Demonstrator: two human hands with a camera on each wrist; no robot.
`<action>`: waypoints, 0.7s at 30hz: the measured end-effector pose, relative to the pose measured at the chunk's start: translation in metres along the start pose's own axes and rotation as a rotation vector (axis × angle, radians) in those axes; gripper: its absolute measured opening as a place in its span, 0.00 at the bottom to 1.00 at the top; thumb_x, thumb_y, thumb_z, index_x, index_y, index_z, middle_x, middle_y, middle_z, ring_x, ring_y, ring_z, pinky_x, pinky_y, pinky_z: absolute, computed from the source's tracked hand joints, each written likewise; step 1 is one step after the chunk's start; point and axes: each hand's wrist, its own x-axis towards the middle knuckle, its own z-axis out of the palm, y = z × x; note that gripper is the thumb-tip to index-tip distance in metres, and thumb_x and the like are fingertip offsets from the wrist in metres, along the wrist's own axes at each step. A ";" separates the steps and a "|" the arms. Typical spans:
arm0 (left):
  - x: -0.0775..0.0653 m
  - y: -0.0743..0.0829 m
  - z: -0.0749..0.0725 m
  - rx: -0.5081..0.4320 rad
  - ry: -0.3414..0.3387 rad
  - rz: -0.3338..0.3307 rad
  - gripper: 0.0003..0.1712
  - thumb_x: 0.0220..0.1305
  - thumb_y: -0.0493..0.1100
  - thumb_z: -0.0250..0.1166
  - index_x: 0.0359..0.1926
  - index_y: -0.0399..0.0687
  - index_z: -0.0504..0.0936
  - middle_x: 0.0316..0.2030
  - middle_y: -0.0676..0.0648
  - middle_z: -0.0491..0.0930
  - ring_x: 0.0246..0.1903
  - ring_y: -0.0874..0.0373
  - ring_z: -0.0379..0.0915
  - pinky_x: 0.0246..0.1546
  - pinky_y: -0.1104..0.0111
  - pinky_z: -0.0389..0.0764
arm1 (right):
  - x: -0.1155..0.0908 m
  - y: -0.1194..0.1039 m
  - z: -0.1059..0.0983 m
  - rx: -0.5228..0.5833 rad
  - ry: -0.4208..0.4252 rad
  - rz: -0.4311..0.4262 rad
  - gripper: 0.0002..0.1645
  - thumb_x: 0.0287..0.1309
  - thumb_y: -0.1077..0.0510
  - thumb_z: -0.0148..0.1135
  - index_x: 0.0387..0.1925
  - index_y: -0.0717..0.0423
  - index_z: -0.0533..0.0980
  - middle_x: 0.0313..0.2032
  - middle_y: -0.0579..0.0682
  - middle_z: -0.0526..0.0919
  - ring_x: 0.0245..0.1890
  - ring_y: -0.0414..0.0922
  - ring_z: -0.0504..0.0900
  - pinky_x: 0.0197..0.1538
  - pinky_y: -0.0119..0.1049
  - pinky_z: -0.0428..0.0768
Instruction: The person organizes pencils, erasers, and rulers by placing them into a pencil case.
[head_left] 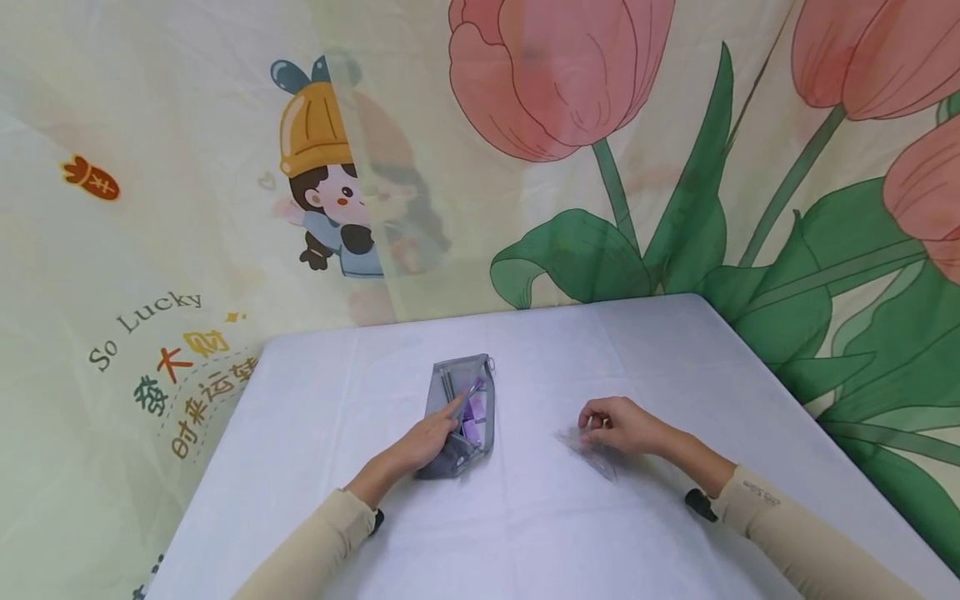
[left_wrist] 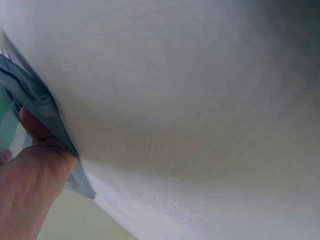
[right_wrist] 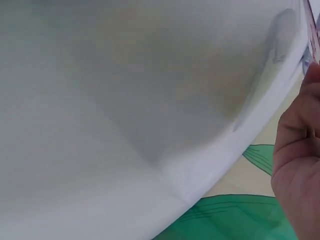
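A grey mesh pencil case (head_left: 487, 433) lies on the table, with slim sticks and purple items (head_left: 472, 429) showing in it. My left hand (head_left: 426, 442) grips its left side, index finger stretched across the top. In the left wrist view, thumb and fingers (left_wrist: 42, 165) hold the mesh edge (left_wrist: 55, 117). To the right, my right hand (head_left: 618, 425) pinches a clear, crinkled plastic piece (head_left: 592, 454) that hangs low over the table; I cannot tell what kind of thing it is. The right wrist view shows the curled right fingers (right_wrist: 300, 120) at the frame's edge.
A white cloth covers the table (head_left: 525, 542). Behind it hangs a printed curtain (head_left: 420, 300) with tulips and a cartoon figure. The table's right edge slopes away beyond my right arm.
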 end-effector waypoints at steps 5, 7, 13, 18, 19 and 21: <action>-0.001 0.002 0.000 0.016 0.004 0.013 0.32 0.76 0.46 0.39 0.78 0.67 0.50 0.76 0.46 0.54 0.75 0.41 0.49 0.74 0.46 0.51 | 0.010 -0.009 -0.002 0.154 0.022 0.064 0.10 0.63 0.58 0.65 0.43 0.59 0.77 0.25 0.49 0.78 0.15 0.39 0.71 0.18 0.31 0.73; -0.001 0.003 -0.001 0.023 -0.003 0.021 0.31 0.77 0.46 0.38 0.78 0.67 0.49 0.77 0.49 0.52 0.75 0.42 0.48 0.75 0.47 0.50 | 0.016 -0.014 -0.002 0.208 0.062 0.102 0.13 0.63 0.57 0.65 0.45 0.60 0.76 0.26 0.54 0.78 0.15 0.41 0.73 0.19 0.33 0.76; -0.001 0.004 -0.003 0.038 -0.006 0.017 0.31 0.77 0.48 0.37 0.78 0.68 0.48 0.77 0.52 0.50 0.76 0.44 0.47 0.75 0.48 0.50 | 0.042 -0.027 0.008 0.341 0.194 0.216 0.17 0.65 0.59 0.63 0.52 0.64 0.74 0.33 0.62 0.79 0.21 0.44 0.80 0.27 0.36 0.84; -0.002 0.001 -0.002 0.028 0.002 -0.006 0.31 0.77 0.48 0.37 0.78 0.69 0.50 0.77 0.49 0.51 0.75 0.42 0.49 0.74 0.46 0.51 | 0.066 -0.039 0.024 0.526 0.304 0.323 0.19 0.66 0.63 0.60 0.57 0.63 0.72 0.34 0.59 0.79 0.25 0.43 0.84 0.33 0.37 0.87; -0.002 0.001 -0.002 0.024 0.004 -0.015 0.30 0.77 0.49 0.38 0.77 0.70 0.50 0.77 0.49 0.52 0.75 0.42 0.50 0.74 0.45 0.51 | 0.070 -0.042 0.027 0.558 0.319 0.341 0.19 0.67 0.63 0.59 0.57 0.62 0.72 0.34 0.58 0.80 0.25 0.43 0.85 0.33 0.38 0.87; -0.003 0.000 -0.001 0.016 0.013 -0.021 0.30 0.77 0.49 0.38 0.77 0.71 0.51 0.76 0.47 0.54 0.71 0.40 0.59 0.72 0.44 0.57 | 0.078 -0.047 0.033 0.622 0.328 0.377 0.19 0.67 0.64 0.58 0.58 0.61 0.71 0.34 0.58 0.80 0.26 0.43 0.85 0.34 0.37 0.87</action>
